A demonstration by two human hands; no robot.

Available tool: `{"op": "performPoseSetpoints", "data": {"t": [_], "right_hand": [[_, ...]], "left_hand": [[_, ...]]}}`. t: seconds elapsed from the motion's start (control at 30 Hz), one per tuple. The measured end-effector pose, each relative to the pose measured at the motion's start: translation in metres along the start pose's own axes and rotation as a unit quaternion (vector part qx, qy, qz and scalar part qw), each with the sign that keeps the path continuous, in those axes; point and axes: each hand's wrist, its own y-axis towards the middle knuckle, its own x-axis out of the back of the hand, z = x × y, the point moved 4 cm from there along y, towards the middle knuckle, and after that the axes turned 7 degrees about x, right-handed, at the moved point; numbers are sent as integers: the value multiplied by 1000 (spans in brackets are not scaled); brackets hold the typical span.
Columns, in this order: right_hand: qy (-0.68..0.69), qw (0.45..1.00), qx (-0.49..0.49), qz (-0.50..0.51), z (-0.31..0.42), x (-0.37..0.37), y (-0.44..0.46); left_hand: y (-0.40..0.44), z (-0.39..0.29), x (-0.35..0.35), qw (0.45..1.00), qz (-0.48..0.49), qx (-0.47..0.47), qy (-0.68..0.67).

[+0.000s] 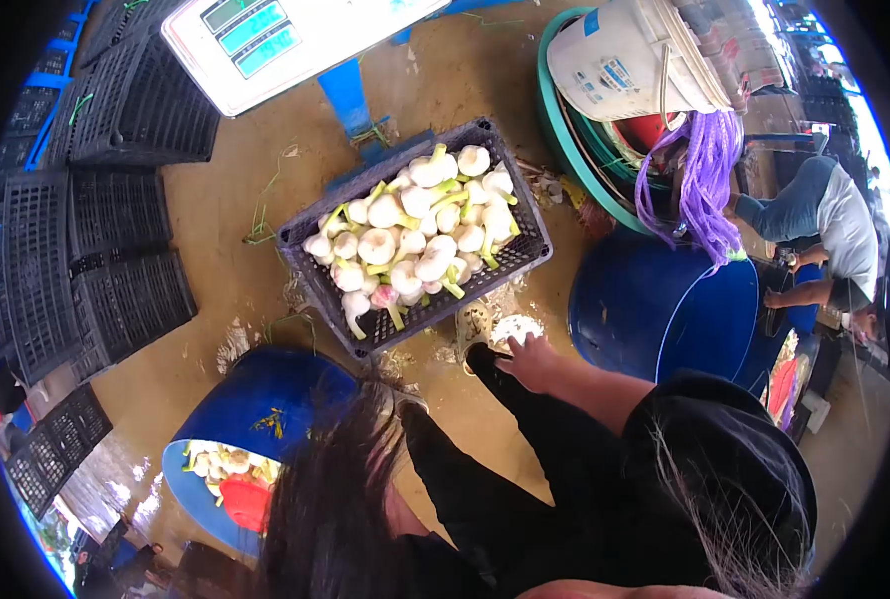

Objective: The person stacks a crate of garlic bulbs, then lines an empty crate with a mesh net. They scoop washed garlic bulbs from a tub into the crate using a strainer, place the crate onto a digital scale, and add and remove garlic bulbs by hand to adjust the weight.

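A black plastic crate [420, 321] full of garlic bulbs [405, 230] with trimmed green stems stands on the wet floor ahead of my feet. Above my dark trouser leg, close to the crate's near edge, my right hand [535, 363] has its fingers apart and holds nothing visible. Long hair hangs over my left side, where only part of the left forearm [401, 514] shows; the fingers of that hand are hidden. Beside it lies a tipped blue barrel [295, 384] with more garlic and a red plastic piece [246, 502] in its mouth.
A platform scale [305, 60] with a lit display rises beyond the crate. Stacked black crates [115, 290] line the left. To the right are a white bucket [614, 65], a green basin [555, 130], purple netting [702, 170], another blue barrel [624, 299] and a bending person [844, 220].
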Motion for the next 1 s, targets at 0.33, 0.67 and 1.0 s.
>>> {"op": "performPoseSetpoints", "data": {"t": [0.33, 0.67, 1.0], "right_hand": [[346, 926, 65, -135, 52, 42, 39], [539, 809, 185, -143, 122, 18, 29], [722, 688, 78, -2, 109, 18, 100]], "left_hand": [[-73, 82, -22, 931, -247, 254, -87], [-62, 56, -114, 920, 58, 137, -362], [-79, -36, -29, 944, 73, 101, -304]]}}
